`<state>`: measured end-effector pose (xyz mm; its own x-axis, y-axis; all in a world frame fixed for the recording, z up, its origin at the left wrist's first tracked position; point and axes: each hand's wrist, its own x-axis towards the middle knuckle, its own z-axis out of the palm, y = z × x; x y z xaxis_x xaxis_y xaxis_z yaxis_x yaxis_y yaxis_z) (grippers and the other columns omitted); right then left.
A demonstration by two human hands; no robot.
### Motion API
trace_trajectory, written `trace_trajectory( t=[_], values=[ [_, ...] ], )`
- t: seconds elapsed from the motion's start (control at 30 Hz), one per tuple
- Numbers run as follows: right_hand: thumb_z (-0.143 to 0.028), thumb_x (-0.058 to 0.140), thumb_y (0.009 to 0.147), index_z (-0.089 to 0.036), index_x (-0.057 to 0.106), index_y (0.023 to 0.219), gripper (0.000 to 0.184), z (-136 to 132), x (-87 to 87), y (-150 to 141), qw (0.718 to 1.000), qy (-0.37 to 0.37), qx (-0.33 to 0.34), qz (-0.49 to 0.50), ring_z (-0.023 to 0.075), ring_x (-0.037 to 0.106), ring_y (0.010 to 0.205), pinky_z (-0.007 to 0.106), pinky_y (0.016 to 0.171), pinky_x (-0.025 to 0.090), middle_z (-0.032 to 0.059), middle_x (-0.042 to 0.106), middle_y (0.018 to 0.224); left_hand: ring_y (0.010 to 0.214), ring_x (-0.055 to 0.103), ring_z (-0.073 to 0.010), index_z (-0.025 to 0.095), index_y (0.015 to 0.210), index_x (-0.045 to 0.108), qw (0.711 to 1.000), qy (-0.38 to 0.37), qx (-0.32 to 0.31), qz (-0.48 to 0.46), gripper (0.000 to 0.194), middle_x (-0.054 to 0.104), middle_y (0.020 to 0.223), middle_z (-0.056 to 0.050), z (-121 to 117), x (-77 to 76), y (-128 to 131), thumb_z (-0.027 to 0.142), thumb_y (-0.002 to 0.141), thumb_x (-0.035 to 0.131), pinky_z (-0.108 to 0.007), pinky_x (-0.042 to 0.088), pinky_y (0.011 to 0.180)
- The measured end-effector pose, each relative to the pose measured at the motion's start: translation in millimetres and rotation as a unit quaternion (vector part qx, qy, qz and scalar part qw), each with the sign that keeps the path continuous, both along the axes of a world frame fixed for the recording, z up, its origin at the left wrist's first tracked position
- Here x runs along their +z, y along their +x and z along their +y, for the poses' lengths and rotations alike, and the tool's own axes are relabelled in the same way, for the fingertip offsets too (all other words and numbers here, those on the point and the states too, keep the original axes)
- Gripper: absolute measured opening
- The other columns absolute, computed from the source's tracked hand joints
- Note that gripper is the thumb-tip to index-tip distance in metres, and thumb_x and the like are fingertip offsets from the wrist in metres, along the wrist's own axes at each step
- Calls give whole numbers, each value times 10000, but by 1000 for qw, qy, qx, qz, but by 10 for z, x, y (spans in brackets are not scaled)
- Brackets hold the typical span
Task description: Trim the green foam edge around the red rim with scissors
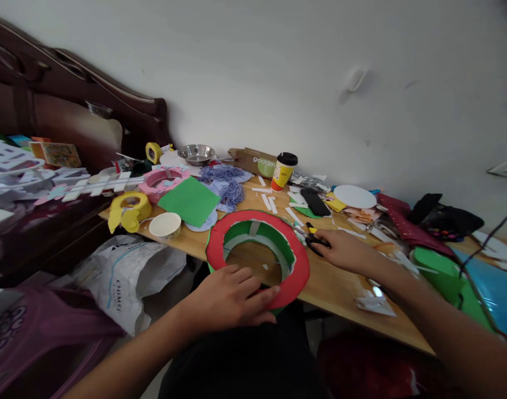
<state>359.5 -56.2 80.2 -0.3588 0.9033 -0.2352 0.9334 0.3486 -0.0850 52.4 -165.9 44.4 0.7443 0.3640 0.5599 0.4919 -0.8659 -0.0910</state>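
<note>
Bare forearms [149, 343] flank a wavy-edged, red papery ring [302, 260], left hand [230, 296] clasping it, right hand [341, 250] gripping black-handled scissors [310, 240].

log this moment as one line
left hand: holding red-and-green ring | right hand: holding scissors | nearby: white bowl, green sheet, yellow cup

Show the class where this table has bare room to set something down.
Bare table lies along the front edge, between the red-and-green ring and the clear plastic. It's crowded left, around the white bowl and green sheet.
</note>
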Motion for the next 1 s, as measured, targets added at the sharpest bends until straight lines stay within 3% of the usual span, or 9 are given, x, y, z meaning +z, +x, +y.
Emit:
trace_trajectory(
  t=[0.43,1.0],
  values=[
    [-381,448,986,-201,668,965,285,0,-16,-7,1000,-3,-6,-5,284,672,896,336,702,415,123,746,1009,600,540,-156,175,1173,639,1000,1,-9,2,353,607,725,15,-5,-23,-29,473,996,573,-318,385,490],
    [-408,460,977,-187,655,982,295,-6,42,-17,1000,-7,10,-2,267,670,874,327,706,437,132,739,1017,595,539,-148,158,1197,618,998,-12,-67,15,356,604,731,20,10,5,-102,452,1002,569,-316,419,493]
  ],
)
